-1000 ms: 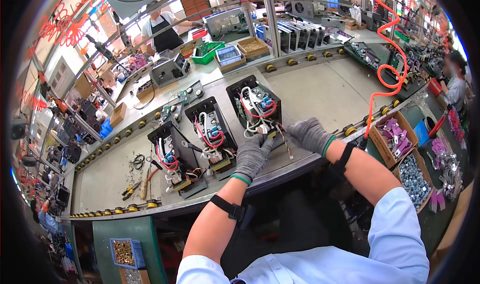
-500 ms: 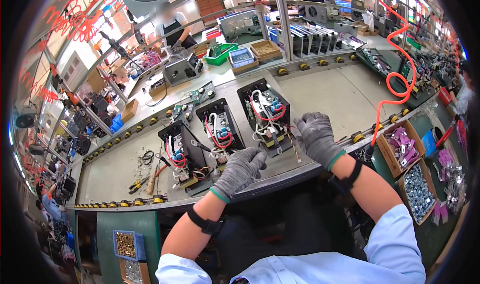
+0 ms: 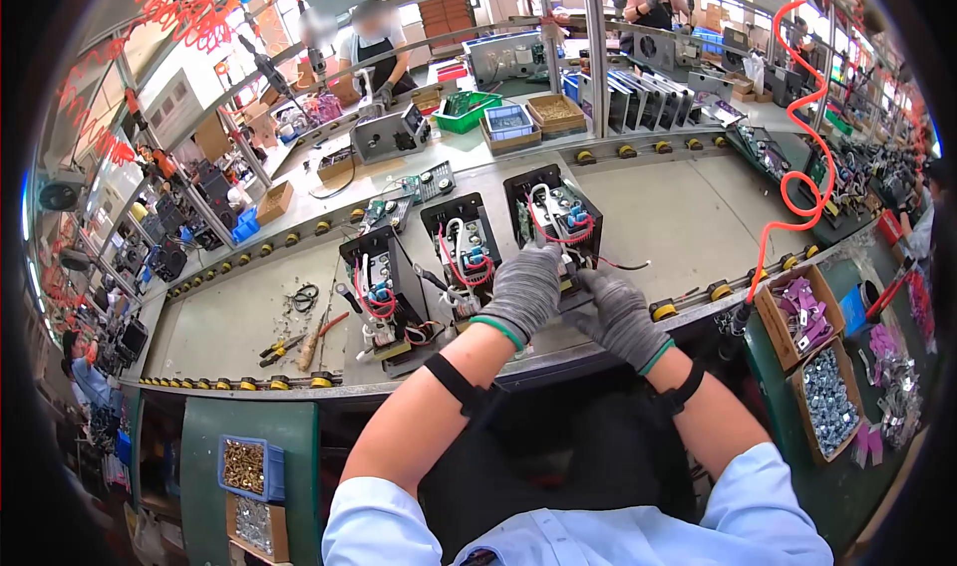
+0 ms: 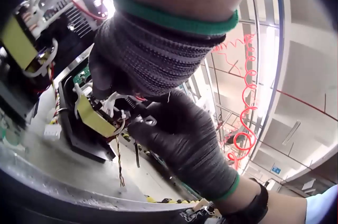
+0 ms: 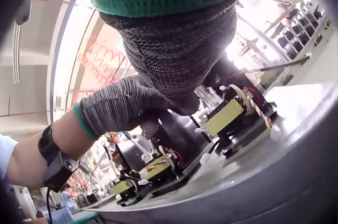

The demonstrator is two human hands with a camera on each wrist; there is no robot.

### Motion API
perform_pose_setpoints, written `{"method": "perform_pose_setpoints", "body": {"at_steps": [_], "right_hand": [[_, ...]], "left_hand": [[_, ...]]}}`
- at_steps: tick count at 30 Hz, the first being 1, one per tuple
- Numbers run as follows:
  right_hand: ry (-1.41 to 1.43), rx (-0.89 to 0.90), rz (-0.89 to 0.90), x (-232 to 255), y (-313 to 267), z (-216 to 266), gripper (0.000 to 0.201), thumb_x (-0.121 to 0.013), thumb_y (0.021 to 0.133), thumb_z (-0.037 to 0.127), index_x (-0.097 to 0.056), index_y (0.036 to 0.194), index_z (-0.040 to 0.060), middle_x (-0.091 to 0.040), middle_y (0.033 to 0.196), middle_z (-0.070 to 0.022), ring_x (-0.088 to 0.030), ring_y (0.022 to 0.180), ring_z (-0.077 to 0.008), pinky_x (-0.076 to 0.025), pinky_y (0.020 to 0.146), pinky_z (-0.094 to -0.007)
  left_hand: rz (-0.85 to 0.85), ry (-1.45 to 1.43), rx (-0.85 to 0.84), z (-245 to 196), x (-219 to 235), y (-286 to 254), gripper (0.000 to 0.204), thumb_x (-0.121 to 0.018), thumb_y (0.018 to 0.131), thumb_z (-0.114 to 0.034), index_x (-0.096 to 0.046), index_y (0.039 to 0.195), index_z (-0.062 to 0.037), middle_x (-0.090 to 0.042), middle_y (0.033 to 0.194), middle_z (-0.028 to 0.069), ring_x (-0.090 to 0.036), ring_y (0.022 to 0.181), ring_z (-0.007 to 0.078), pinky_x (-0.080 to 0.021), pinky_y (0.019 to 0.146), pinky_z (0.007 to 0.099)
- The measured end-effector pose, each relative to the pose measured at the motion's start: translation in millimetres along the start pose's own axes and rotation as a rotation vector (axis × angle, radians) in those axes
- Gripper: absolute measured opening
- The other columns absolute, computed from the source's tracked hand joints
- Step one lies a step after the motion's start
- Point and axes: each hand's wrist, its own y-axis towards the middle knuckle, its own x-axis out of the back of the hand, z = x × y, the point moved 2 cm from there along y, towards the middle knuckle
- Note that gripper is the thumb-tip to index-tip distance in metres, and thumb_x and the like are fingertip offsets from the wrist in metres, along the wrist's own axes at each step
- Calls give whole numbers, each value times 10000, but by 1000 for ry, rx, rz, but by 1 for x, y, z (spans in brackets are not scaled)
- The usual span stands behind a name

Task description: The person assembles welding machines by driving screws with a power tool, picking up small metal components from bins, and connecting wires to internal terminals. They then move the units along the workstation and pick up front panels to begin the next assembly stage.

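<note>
Several black open-frame units with white and red wires stand in a row: the right one [image 3: 558,212], the middle one [image 3: 461,252] and the left one [image 3: 382,287]. Both hands wear grey knit gloves and work at the front of the right unit. My left hand [image 3: 530,289] reaches over its wires, fingertips hidden. From the right, my right hand [image 3: 620,317] pinches a dark cable at a small metal lug [image 4: 151,121]. Beside them is the unit's yellow-wrapped transformer [image 4: 94,115], with a twisted thin lead [image 4: 120,166] hanging from it.
Pliers [image 3: 281,348] and a wooden-handled tool [image 3: 317,339] lie left on the bench. Boxes of purple parts [image 3: 800,312] and metal nuts [image 3: 830,392] stand right. A red coiled hose [image 3: 797,189] hangs nearby. A blue bin [image 3: 251,466] holds brass pieces. Another person works across the bench.
My left hand drew back left from the right unit, then returned over its wires. My right hand moved in to its front edge. A dark cable now sticks out to its right.
</note>
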Motion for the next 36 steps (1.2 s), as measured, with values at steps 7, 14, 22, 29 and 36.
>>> {"method": "perform_pose_setpoints", "body": {"at_steps": [7, 14, 22, 29, 36], "right_hand": [[-789, 704, 204, 37, 62, 37, 157, -722, 843, 174, -679, 979, 108, -635, 748, -87, -667, 687, -301, -534, 594, -434], [-820, 63, 72, 37, 98, 38, 336, -643, 951, 350, -699, 826, 44, -699, 746, -193, -733, 788, -317, -583, 699, -420], [990, -923, -81, 14, 5, -89, 301, -608, 1031, 375, -616, 889, 109, -479, 603, 63, -468, 491, -66, -381, 423, -262], [1272, -1157, -201, -24, -24, -23, 278, -570, 1048, 440, -557, 943, 183, -433, 617, 102, -390, 462, -54, -331, 410, -241], [1207, -1065, -134, -50, -40, -34, 285, -558, 1058, 426, -603, 979, 156, -528, 677, 57, -447, 499, -84, -386, 423, -269]], "left_hand": [[-83, -253, 251, 13, -51, -5, 441, -689, 871, -197, -598, 1270, -34, -641, 1145, 265, -674, 1058, 419, -563, 898, 493], [-133, -183, 120, 5, -51, 1, 619, -835, 761, -296, -594, 1281, -59, -595, 1283, 195, -670, 1095, 379, -576, 888, 474], [-258, -594, 236, 12, -57, 16, 331, -704, 852, -133, -683, 1166, -31, -678, 1077, 208, -706, 946, 339, -583, 843, 435], [39, -1638, 447, 10, -28, 36, 242, -647, 902, -27, -669, 1143, -29, -592, 796, 12, -569, 627, 67, -534, 493, 238], [-84, -652, 38, 13, -30, 47, 337, -671, 875, -95, -666, 1204, -20, -657, 930, 88, -667, 834, 212, -588, 769, 354]]}}
